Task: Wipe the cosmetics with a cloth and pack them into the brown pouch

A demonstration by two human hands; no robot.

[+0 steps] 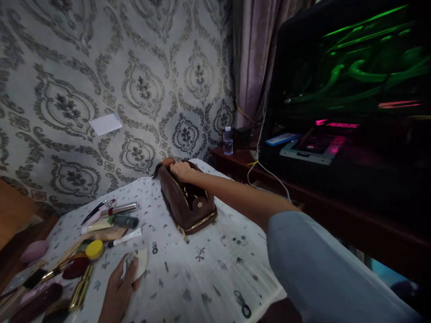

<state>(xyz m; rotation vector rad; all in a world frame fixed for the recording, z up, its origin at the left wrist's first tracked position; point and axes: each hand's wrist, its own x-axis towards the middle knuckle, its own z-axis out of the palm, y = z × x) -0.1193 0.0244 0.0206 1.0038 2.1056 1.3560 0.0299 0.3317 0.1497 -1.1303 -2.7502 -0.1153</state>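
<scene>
Sitting mid-frame, the brown bag [172,199] gapes — the right hand [182,171] at its upper end, fingertips hidden, grip impossible to tell. Lower left, the left hand [118,283] pinches a white wad [142,263]. The bag looks light, supple — best held around its middle.

The bag [182,213] is chocolate brown, its zip edged in gold. Beneath it, the cloth [188,273] is white, scattered with grey and black leaf and sprig prints. At nine o'clock from the bag is a dark green tube [123,221]; at eight, a bright yellow lid [94,250] and a shiny gold tube [81,287]. The crumpled sheet [142,262] at seven is off-white. The wallpaper [144,92], at eleven, is pale grey with darker damask medallions; the curtain [249,67], at one, dusky mauve. At two, green curves and pink lettering [338,124] glow against black. The sleeve [299,251] at four is grey-blue.
</scene>
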